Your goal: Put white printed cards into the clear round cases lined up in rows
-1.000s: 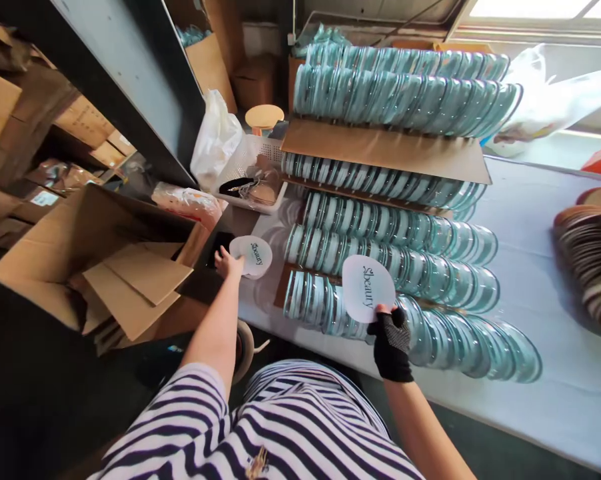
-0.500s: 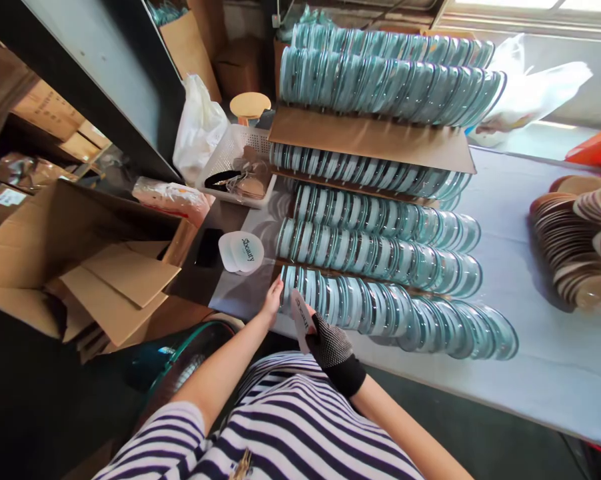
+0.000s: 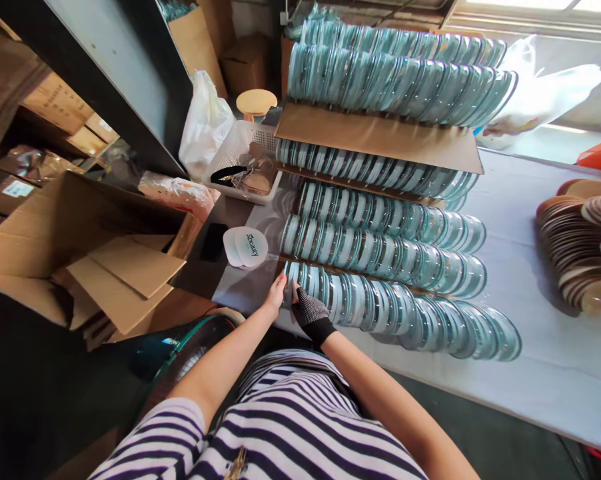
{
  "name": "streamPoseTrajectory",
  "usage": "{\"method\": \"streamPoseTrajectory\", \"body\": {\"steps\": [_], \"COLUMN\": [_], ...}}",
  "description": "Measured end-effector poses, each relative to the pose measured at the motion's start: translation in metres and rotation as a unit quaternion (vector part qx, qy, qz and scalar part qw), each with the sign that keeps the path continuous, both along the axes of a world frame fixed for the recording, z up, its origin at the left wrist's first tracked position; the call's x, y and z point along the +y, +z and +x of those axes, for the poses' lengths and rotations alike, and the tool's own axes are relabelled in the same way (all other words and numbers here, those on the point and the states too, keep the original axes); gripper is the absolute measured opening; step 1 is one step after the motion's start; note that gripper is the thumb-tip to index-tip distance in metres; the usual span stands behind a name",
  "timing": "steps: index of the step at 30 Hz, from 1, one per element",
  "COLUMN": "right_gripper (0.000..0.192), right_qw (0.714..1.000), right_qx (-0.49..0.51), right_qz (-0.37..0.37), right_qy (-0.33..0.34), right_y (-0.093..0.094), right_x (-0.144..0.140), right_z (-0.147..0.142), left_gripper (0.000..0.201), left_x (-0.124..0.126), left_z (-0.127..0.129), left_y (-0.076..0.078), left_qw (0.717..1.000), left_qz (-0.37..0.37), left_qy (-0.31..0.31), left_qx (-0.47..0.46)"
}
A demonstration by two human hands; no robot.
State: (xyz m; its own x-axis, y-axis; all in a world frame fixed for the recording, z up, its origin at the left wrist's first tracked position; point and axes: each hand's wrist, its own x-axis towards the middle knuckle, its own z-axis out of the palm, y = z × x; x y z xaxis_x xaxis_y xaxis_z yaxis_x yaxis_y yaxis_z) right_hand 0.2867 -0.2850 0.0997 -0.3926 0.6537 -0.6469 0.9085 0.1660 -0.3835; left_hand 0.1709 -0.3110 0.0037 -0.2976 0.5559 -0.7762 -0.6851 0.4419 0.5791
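A front row of round glass discs (image 3: 380, 300) stands on edge along the table, with pale layers between them. My bare left hand (image 3: 277, 291) is closed on the glass disc at the row's left end. My right hand (image 3: 311, 310), in a dark fingerless glove with light dots, is closed right beside it. Its fingertips touch a thin pale card seen nearly edge-on, mostly hidden between my hands. Left of the row, a few overlapping rounded white cards (image 3: 245, 247) lie on the table, the top one printed "beauty".
More rows of glass discs (image 3: 380, 250) stand behind, with a cardboard sheet (image 3: 380, 137) among them. A white basket (image 3: 240, 150) holds small items. Stacked brown discs (image 3: 575, 247) lie at the right. A cardboard box (image 3: 105, 267) and a fan (image 3: 195, 347) stand at left.
My right hand has moved left and up to the row's end beside my left hand. The printed card it holds has turned edge-on. The view has shifted slightly.
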Motion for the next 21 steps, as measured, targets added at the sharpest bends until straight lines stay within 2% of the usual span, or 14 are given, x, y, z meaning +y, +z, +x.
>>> {"method": "streamPoseTrajectory", "body": {"steps": [4,7,10,16,21], "right_gripper": [0.043,0.025,0.019,0.028,0.028], "right_qw": [0.999,0.992,0.986,0.998,0.999], "right_qx": [0.012,0.027,0.041,-0.043,-0.036], "right_qz": [-0.003,-0.068,-0.109,-0.015,-0.037], "right_qy": [-0.041,-0.101,-0.121,-0.045,0.012], "right_y": [-0.002,0.003,0.002,-0.011,-0.016], "right_x": [-0.004,-0.006,0.003,0.019,0.007], "right_z": [0.006,0.01,0.002,-0.02,-0.025], "left_gripper": [0.035,0.029,0.031,0.039,0.028], "left_x": [0.004,0.005,0.004,0.003,0.003], "left_z": [0.0,-0.001,-0.003,-0.006,-0.007], "left_y": [0.002,0.001,-0.001,0.0,0.005], "left_qw": [0.999,0.999,0.999,0.999,0.999], "left_qz": [-0.011,-0.01,-0.006,0.009,0.026], "left_qy": [-0.006,-0.006,-0.016,-0.041,-0.044], "left_qx": [0.038,0.042,0.03,0.01,0.018]}}
